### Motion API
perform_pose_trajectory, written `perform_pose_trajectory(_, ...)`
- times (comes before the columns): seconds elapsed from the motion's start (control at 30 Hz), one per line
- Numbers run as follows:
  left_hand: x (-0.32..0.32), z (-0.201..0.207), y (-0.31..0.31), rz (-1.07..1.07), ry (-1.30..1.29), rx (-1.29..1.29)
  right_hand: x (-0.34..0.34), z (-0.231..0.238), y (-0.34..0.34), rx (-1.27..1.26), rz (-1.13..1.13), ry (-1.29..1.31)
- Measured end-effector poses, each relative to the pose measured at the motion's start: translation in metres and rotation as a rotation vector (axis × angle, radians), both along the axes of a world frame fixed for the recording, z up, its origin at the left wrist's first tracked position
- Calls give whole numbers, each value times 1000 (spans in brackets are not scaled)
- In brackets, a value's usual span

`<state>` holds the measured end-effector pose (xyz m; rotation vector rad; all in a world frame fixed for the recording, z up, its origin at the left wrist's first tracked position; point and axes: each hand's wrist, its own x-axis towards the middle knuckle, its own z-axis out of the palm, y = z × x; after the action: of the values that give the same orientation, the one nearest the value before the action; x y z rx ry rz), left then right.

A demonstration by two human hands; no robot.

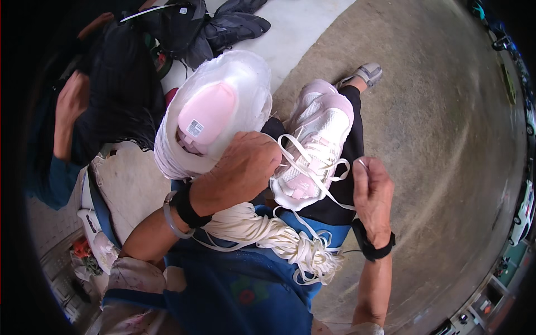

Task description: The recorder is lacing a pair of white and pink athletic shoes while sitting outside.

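Note:
A white and pink sneaker [321, 139] rests on my dark-trousered leg, its toe toward me. A cream shoelace [312, 163] runs loosely through its eyelets, with loops standing out. To its right, my right hand [373, 195] pinches the tip of the lace between thumb and finger. My left hand [240, 167] is closed at the sneaker's left side, where the lace meets its curled fingers; the fingertips are hidden. Beyond this hand sits a white, partly see-through shoe-shaped piece [251, 84] with a pink insole. A bundle of cream shoelaces [279, 237] lies on my lap over a blue apron [223, 285].
Another person's hand [71, 100] and dark clothing are close on the left. Black bags or garments [223, 25] lie at the far left on a pale surface. Concrete floor [441, 145] stretches to the right, with parked vehicles [525, 206] at the far rim.

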<state>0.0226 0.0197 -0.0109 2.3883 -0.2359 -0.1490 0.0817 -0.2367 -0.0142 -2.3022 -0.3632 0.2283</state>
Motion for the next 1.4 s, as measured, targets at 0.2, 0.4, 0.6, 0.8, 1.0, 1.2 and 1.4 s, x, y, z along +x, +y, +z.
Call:
perform_pose_trajectory(0.2, 6, 0, 0, -24, -25, 45, -34, 17, -6, 202, 272, 62)
perform_pose_trajectory(0.4, 10, 2, -4, -100, -14, 165, -45, 29, -7, -245, 271, 53)
perform_pose_trajectory(0.6, 15, 6, -1, -99, 37, 115, -42, 22, -2, -166, 82, 226)
perform_pose_trajectory(0.8, 20, 9, -8, -76, -21, 244, -40, 0, 3, -42, 174, -44)
perform_pose_trajectory(1.0, 12, 1, -12, 11, 84, 68, -20, 2, 0, -185, 166, -123)
perform_pose_trajectory(1.2, -2, 6, -15, 139, 4, -53, -31, 20, -8, 24, 4, 293)
perform_pose_trajectory(1.4, -12, 23, -23, 30, -190, 238, -50, 8, -1, 143, 79, 100)
